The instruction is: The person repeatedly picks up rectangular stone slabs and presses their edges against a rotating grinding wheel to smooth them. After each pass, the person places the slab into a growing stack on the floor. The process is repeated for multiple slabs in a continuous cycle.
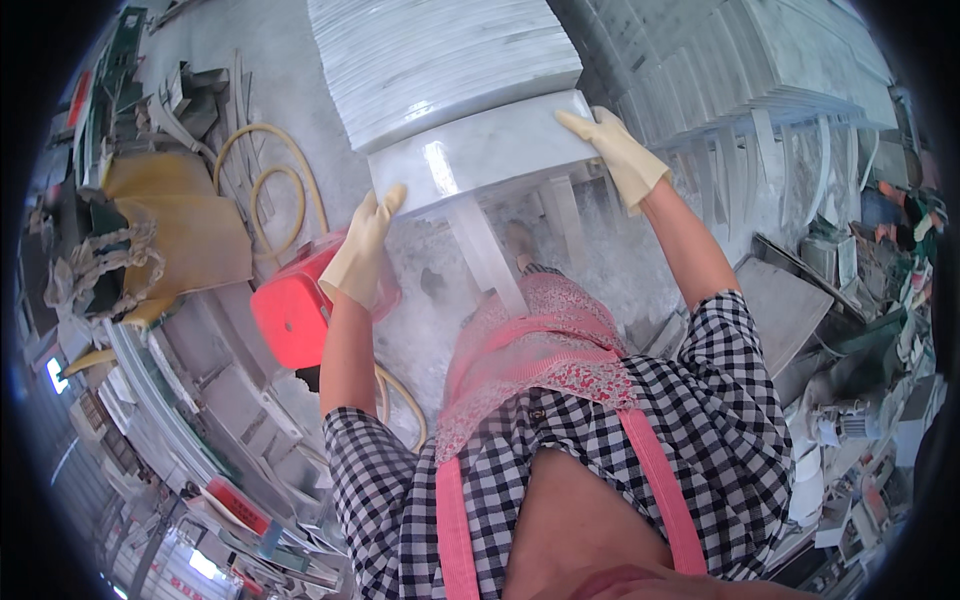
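A white, polished, marble-like stone slab (pixel 490 150) lies level in front of me, with light shining off its top. My left hand (pixel 365 245), in a cream rubber glove, is closed on its left end, thumb on top. The slab's right end is gripped by my right hand (pixel 622 155), gloved the same way, with the thumb over the upper face. The other fingers of both hands are mostly hidden beneath or behind the slab. Just beyond it rises a tall stack of similar slabs (pixel 450 65); I cannot tell whether the held slab touches it.
More stacked slabs (pixel 710 60) stand at the far right on pale strips. A red plastic stool (pixel 290 310) is beside my left forearm, and a yellow hose (pixel 262 195) coils on the dusty floor behind it. A pale upright bar (pixel 485 255) stands below the slab, near my apron.
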Tool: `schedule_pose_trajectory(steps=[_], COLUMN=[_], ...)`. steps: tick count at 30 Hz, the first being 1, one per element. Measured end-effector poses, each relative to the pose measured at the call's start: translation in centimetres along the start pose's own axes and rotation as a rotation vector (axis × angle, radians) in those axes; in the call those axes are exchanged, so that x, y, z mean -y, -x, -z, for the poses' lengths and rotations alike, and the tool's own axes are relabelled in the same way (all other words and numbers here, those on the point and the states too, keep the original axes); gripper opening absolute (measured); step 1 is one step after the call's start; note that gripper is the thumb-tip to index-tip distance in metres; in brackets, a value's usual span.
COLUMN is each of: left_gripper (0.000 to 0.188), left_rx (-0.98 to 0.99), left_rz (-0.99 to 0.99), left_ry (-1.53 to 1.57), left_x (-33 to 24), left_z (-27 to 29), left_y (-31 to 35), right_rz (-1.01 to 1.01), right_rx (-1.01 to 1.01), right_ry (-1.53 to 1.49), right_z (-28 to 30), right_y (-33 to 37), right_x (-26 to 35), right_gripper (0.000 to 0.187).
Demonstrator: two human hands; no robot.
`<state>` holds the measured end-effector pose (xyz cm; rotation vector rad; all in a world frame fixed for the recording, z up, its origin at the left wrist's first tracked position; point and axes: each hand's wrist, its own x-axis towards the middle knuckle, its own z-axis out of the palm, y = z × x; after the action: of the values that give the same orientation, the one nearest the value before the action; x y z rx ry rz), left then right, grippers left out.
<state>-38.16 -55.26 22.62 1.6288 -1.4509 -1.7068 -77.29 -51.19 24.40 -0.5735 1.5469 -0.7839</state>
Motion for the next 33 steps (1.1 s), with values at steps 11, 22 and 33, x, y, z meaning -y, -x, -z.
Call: schedule_pose_trajectory(steps=[11,22,33], left_gripper=[0.078,0.075,0.051], left_rx=[0.14,0.209,0.406], left_rz=[0.242,0.207,0.007], left_ry=[-0.235,-0.314,-1.137], left_x=[-6.2,-8.1,-13.4], left_z=[-0.5,-2.4,1.4], left_y=[-15.2,-15.8,-15.4], right_rz=[0.116,-0.204,-0.255], right_rx=[-0.275,0.247,0.219], right_ry=[1.271,0.042,-0.08], right_z=[3.7,-3.6,-4.0], right_y=[-3.8,-5.7,-6.3], right_x=[10.8,-1.3,-0.1], right_gripper=[0.07,0.045,0.039])
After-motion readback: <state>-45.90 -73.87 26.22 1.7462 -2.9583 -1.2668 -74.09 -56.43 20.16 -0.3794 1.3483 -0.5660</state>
